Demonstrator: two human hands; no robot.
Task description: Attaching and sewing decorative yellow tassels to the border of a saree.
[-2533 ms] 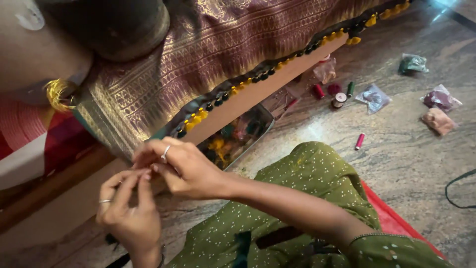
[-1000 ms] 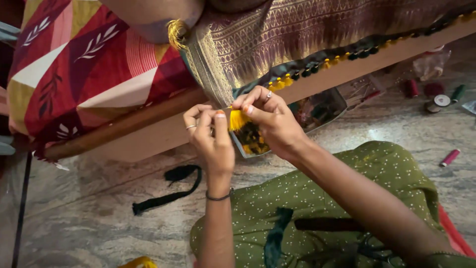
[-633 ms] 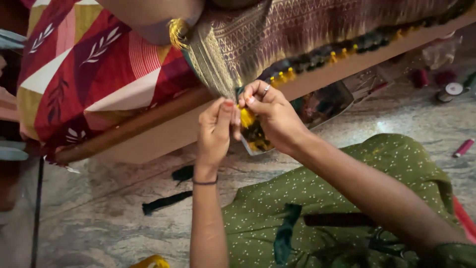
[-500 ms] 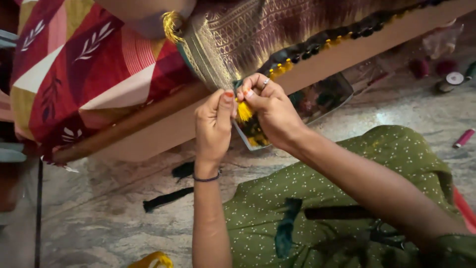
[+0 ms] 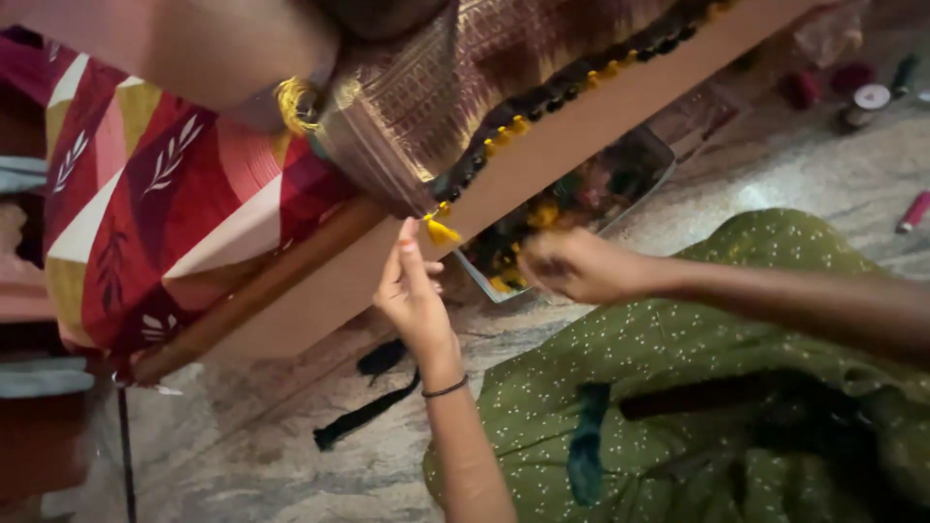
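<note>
Where both hands were pinching the yellow tassel [image 5: 441,230] a moment ago, only the left hand [image 5: 415,291] now holds it at the sari border [image 5: 407,174]; the right hand [image 5: 572,266], blurred and loosely curled, has dropped toward the tray [image 5: 659,165] of beads, so 1 knot seems done.

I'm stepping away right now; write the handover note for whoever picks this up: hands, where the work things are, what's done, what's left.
Left hand: raised, its fingers at the yellow tassel hanging from the sari edge.
Right hand: blurred, over the tray of beads and tassels on the floor; whether it holds anything is unclear.
Done: a row of yellow and dark tassels runs along the border.
Left: the edge beyond the corner tassel looks bare.
Thread spools lie on the floor at upper right.
</note>
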